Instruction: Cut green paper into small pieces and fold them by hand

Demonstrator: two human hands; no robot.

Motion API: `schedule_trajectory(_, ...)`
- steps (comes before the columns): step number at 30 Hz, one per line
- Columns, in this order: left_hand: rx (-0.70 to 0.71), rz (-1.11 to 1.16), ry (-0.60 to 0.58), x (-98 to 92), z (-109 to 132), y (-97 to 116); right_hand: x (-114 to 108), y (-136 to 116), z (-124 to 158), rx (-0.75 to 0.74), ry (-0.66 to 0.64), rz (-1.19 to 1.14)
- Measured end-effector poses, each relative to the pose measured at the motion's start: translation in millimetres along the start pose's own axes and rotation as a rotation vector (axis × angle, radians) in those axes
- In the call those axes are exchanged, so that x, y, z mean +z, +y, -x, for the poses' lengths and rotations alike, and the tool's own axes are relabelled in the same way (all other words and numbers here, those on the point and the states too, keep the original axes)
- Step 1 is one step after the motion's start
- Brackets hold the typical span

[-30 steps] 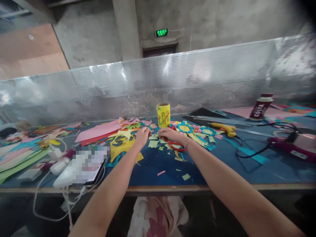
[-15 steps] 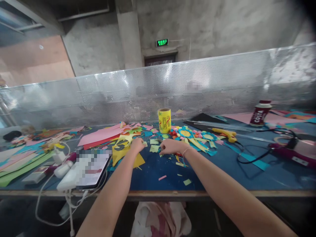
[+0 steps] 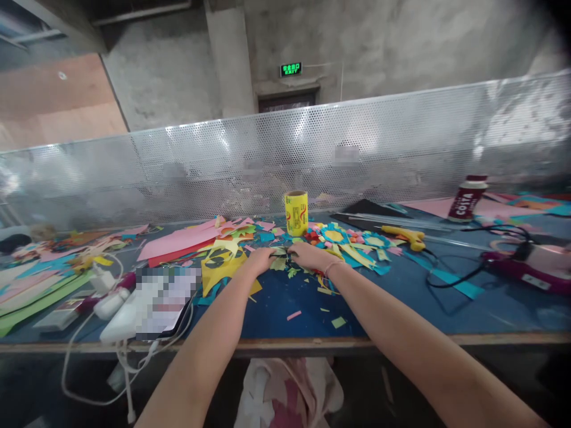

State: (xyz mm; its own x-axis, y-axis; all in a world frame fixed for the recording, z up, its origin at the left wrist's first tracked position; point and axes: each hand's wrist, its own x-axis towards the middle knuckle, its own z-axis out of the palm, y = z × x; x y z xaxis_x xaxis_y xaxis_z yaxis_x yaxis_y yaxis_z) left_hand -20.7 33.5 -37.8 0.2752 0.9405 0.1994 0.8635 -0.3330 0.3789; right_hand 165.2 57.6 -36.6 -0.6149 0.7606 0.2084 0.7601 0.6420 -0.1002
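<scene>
Left hand [image 3: 261, 260] and right hand [image 3: 312, 255] are bare, forearms uncovered; 1 thin bracelet [image 3: 329, 268] rings the right wrist.

A single head-worn camera looks forward and down, close over the cluttered blue table [image 3: 401, 297].

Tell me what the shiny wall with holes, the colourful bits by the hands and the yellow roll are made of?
The shiny wall looks like sheet metal: silvery, bright glints, rows of punched holes. The colourful bits at the left hand and right hand look like matt paper: thin, flat, cut edges. The yellow roll seems glossy printed tape or film, though that is unsure.
</scene>
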Motion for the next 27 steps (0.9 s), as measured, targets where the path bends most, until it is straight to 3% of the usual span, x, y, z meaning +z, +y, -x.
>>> schedule_trajectory(7, 0.007, -0.194, 0.047, -2.1, 1, 3, 9, 3, 0, 0.1, 0.031, 0.064)
schedule_trajectory(10, -0.017, -0.165, 0.114, -0.9, 0, 1, 9, 3, -2, 0.124, 0.074, 0.042)
schedule_trajectory(13, -0.086, 0.06, 0.266, -2.6, -4, -3, 5, 0, -5, 0.152, 0.179, -0.053)
schedule_trajectory(16, -0.159, 0.502, 0.409, -6.8, -7, -6, -3, -7, -7, 0.157, 0.329, -0.266)
schedule_trajectory(18, -0.137, 0.894, 0.367, -8.7, -8, -5, -8, -13, -7, 0.145, 0.403, -0.484)
schedule_trajectory(20, -0.112, 1.149, 0.282, -9.2, -7, -1, -11, -19, -7, 0.102, 0.437, -0.692)
schedule_trajectory(23, -0.134, 1.243, 0.249, -8.4, -2, 7, -13, -26, -7, 0.055, 0.465, -0.859)
schedule_trajectory(27, -0.14, 1.237, 0.215, -8.1, 2, 15, -15, -29, -5, 0.092, 0.517, -0.856)
